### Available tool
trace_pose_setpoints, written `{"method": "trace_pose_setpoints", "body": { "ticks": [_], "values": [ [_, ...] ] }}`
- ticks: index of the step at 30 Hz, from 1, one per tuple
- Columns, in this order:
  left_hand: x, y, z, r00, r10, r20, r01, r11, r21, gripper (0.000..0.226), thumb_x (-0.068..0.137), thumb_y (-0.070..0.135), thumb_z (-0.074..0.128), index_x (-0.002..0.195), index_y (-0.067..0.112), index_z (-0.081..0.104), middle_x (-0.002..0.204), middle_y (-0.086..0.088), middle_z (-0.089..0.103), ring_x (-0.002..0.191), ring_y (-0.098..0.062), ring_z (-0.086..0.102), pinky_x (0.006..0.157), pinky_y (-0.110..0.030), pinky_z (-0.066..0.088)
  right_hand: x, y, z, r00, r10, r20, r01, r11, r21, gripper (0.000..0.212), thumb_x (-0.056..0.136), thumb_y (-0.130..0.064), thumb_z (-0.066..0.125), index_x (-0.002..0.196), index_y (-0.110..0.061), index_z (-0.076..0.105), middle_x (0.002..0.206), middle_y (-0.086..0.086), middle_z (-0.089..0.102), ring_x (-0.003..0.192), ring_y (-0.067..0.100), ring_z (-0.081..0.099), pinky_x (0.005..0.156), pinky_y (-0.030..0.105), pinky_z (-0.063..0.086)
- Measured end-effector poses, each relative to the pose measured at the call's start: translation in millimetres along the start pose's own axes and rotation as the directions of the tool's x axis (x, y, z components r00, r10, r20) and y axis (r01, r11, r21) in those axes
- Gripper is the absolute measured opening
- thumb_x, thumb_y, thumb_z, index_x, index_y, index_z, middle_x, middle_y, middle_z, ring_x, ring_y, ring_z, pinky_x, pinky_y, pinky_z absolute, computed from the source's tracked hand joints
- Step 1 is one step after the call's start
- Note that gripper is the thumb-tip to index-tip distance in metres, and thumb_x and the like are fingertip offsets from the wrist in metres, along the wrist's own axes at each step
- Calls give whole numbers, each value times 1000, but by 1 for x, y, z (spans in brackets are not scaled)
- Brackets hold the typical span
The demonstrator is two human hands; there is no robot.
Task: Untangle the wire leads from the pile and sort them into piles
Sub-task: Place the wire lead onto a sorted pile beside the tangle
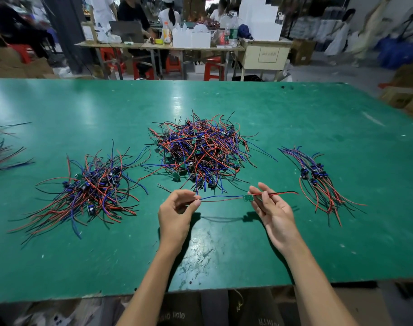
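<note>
Sorting is under way: one thin wire lead with a small green board is stretched between both hands, above the green desk. Left hand fingers pinch its blue end; right hand fingers grip beside the board. Next it likely goes on the tidy pile just right of the fingers.

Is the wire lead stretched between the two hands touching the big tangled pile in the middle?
Apart. The head view shows the wire lead held above the table by the left hand and right hand, with green surface visible between it and the tangled pile.

Tangled pile between left pile and right pile.
</note>
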State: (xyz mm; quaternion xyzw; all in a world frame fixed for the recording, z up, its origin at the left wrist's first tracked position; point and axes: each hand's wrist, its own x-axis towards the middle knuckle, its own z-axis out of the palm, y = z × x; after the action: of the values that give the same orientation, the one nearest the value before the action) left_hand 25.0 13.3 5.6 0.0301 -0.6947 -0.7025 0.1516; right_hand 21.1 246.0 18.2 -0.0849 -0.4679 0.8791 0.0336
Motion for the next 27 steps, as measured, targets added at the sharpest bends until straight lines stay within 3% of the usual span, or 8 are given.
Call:
{"method": "trace_pose_setpoints", "body": {
  "ticks": [7, 11, 14, 16, 19, 22, 25, 27],
  "values": [
    [-1, 0, 0, 998, -48, -30, 50, 997, 59, 14, 86, 27, 80, 91, 33, 70, 83, 2, 76, 82, -13, 71, 72, -31, 57, 1, -3, 14, 982, 15, -191, -16, 1000, -3, 15, 97, -14, 65, 105, -2, 66, 85, 12, 77, 72, 18, 76, 60, 19, 59],
    [-2, 4, 0, 998, -52, -20, 53, 997, 52, 12, 86, 33, 79, 92, 38, 70, 86, 1, 75, 78, -12, 71, 63, -19, 54, 16, -34, 15, 968, 9, -250, 27, 990, 138, 13, 101, -9, 58, 103, 3, 62, 81, 17, 77, 71, 21, 77, 61, 21, 61],
    [-3, 5, 2, 998, -58, -7, 58, 998, 37, 7, 94, 32, 71, 89, 36, 70, 87, 0, 75, 77, -15, 70, 63, -21, 54, 41, -75, 9, 941, -55, -333, 154, 948, 277, 10, 102, -9, 55, 99, 0, 59, 78, 14, 77, 71, 17, 76, 65, 21, 60],
    [-3, 3, 3, 999, -50, -13, 51, 996, 73, 11, 97, 29, 67, 87, 34, 69, 85, 1, 74, 76, -10, 67, 67, -20, 52, 56, -97, 1, 912, -72, -405, 227, 908, 351, 12, 104, -11, 52, 97, -4, 58, 92, 12, 76, 83, 16, 76, 75, 20, 60],
    [-2, 2, 4, 998, -67, -1, 67, 992, 109, 10, 98, 25, 65, 89, 27, 70, 83, 3, 74, 79, -12, 66, 76, -30, 53, 67, -103, -19, 872, 21, -489, 223, 872, 436, 19, 108, -12, 45, 99, -1, 58, 138, 15, 58, 130, 21, 58, 105, 15, 42],
    [-2, 0, 4, 998, -68, 3, 67, 990, 124, 10, 98, 24, 65, 89, 27, 70, 81, 5, 74, 76, -10, 67, 74, -28, 50, 67, -89, -37, 848, 184, -496, 191, 769, 610, 34, 109, -8, 39, 138, 8, 48, 152, 16, 48, 137, 23, 52, 107, 16, 39],
    [-1, -2, 5, 998, -66, 7, 64, 988, 139, 11, 97, 22, 65, 88, 26, 71, 78, 4, 73, 75, -10, 68, 72, -26, 50, 74, -72, -35, 808, 164, -566, 126, 890, 438, 37, 104, 2, 47, 141, 7, 46, 127, 18, 64, 95, 14, 71, 80, 14, 57],
    [0, -5, 5, 997, -73, 6, 72, 988, 137, 11, 97, 21, 66, 88, 25, 71, 75, 2, 73, 73, -14, 69, 73, -31, 54, 82, -63, -21, 796, 36, -605, 41, 993, 113, 37, 95, 8, 57, 132, 5, 57, 94, 14, 68, 62, 8, 68, 62, 16, 57]
  ]
}}
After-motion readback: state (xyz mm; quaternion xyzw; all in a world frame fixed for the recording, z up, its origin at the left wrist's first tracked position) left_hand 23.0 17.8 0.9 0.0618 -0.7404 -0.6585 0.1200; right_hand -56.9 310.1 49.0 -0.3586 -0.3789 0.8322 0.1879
